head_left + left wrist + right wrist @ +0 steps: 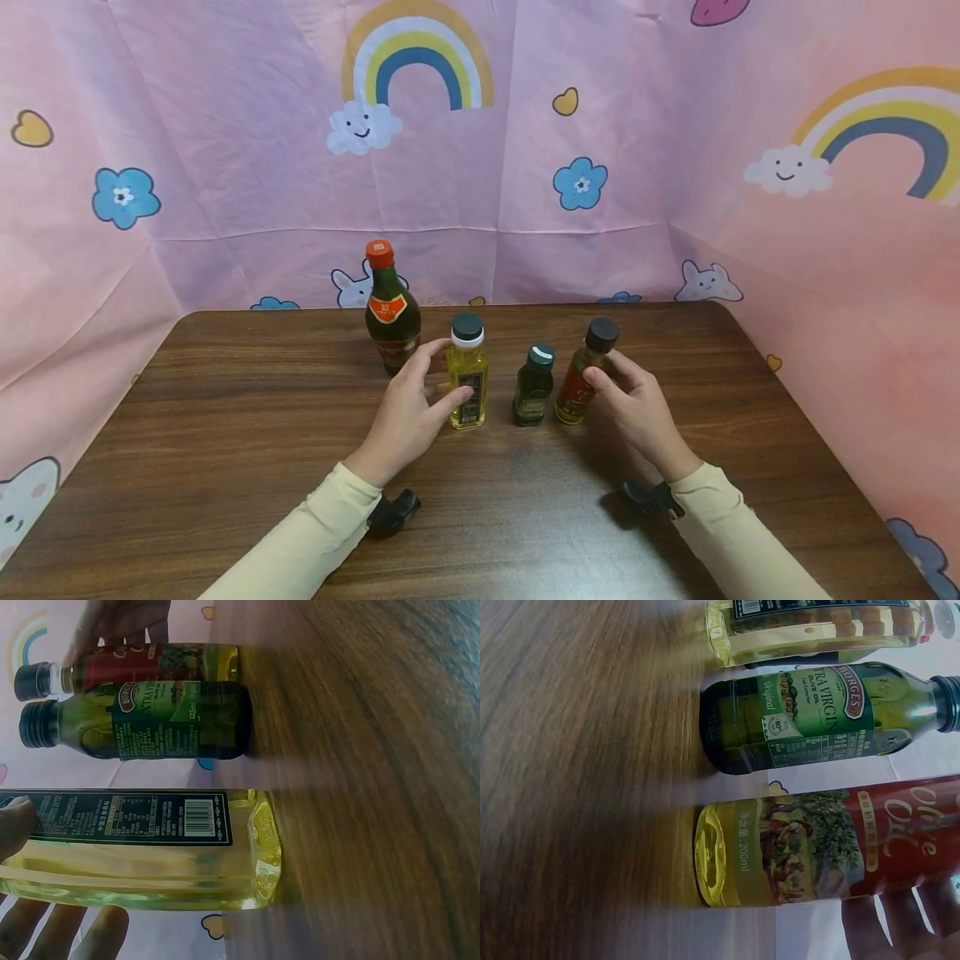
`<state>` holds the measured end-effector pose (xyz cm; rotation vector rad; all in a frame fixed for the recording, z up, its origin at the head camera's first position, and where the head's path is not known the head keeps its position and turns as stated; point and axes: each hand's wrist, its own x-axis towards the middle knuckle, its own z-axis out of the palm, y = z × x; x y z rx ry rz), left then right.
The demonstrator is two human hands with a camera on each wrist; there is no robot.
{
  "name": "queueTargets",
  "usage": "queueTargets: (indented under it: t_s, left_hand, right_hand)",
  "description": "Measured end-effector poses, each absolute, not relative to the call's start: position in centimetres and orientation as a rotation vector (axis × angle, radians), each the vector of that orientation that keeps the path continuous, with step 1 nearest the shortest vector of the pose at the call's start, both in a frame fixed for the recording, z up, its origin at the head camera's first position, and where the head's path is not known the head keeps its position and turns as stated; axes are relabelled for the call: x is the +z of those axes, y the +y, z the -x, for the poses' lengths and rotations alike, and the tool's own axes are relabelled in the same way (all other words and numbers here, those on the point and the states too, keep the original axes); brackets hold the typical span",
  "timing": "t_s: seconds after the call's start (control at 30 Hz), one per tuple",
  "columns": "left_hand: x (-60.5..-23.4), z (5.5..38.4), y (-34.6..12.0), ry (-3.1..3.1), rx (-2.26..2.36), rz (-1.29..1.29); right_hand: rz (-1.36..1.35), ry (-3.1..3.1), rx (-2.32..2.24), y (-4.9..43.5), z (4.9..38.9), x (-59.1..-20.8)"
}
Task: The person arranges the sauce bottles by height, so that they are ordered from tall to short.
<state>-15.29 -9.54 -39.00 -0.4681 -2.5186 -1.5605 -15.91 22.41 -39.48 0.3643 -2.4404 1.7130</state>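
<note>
The square clear bottle of pale yellow oil with a black cap is being grasped by the left hand, thumb and fingers curled round its sides, as it stands on the brown wooden table. The red-labelled olive oil bottle with a black cap is being gripped by the right hand. The small dark green olive oil bottle is standing between the two, and a tall dark bottle with a red cap is standing behind the left hand.

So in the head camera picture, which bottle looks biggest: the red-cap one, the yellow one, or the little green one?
1. Red-cap bottle, though it stands farthest back.
2. Yellow bottle.
3. Little green bottle.
</note>
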Motion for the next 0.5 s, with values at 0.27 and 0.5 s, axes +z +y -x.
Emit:
queueTargets:
  t_s: [0.27, 0.5]
  left_hand:
    - [-38.72, 15.19, -9.33, -2.499, -1.608, 0.476]
    - [-38.53, 15.64, -9.24, -2.500, -1.561, 0.481]
  right_hand:
    - [-0.352, -2.446, 1.720, 22.52, 15.81, -39.53]
    - [-0.347, -2.441, 1.741, 22.39, 15.75, -39.48]
